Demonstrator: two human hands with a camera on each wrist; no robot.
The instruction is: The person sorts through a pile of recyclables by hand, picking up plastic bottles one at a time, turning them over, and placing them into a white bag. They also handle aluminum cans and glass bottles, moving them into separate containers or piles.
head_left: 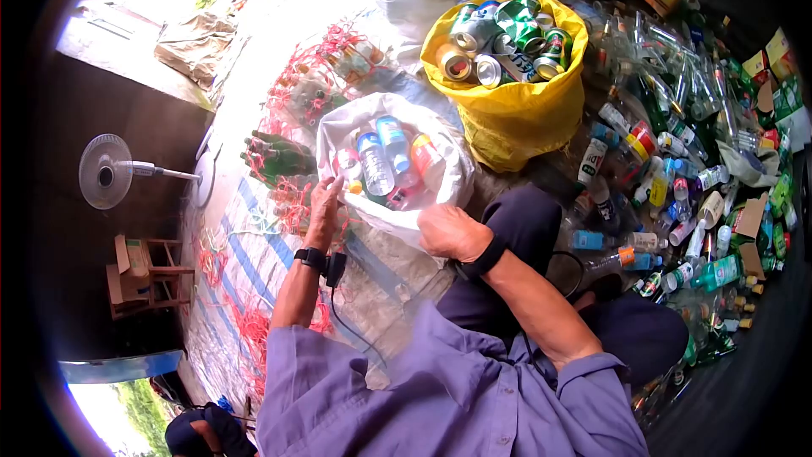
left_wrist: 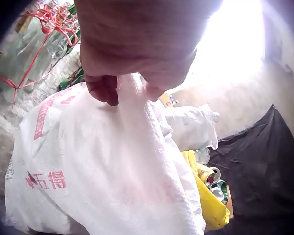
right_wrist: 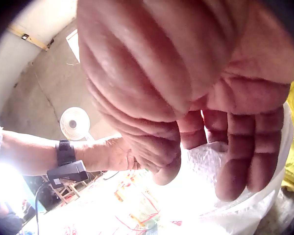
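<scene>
A white woven sack [head_left: 396, 108] stands before the person, its mouth spread wide. Clear plastic bottles [head_left: 376, 163] lie inside, several with labels. At the left side of the rim, the left hand [head_left: 324, 207] pinches the sack's edge; the left wrist view shows its thumb and fingers on the folded white cloth [left_wrist: 132, 147], which bears red print. On the near right side, the right hand [head_left: 452, 233] holds the rim with bent fingers. In the right wrist view its fingers [right_wrist: 235, 161] curl over the white sack material.
A yellow sack [head_left: 524, 118] full of crushed cans stands just beyond. Loose bottles [head_left: 677, 195] are heaped along the right. Green bottles [head_left: 275, 156] tied with red string lie at left, and a standing fan [head_left: 106, 176] is farther left. Another person [head_left: 199, 433] is at lower left.
</scene>
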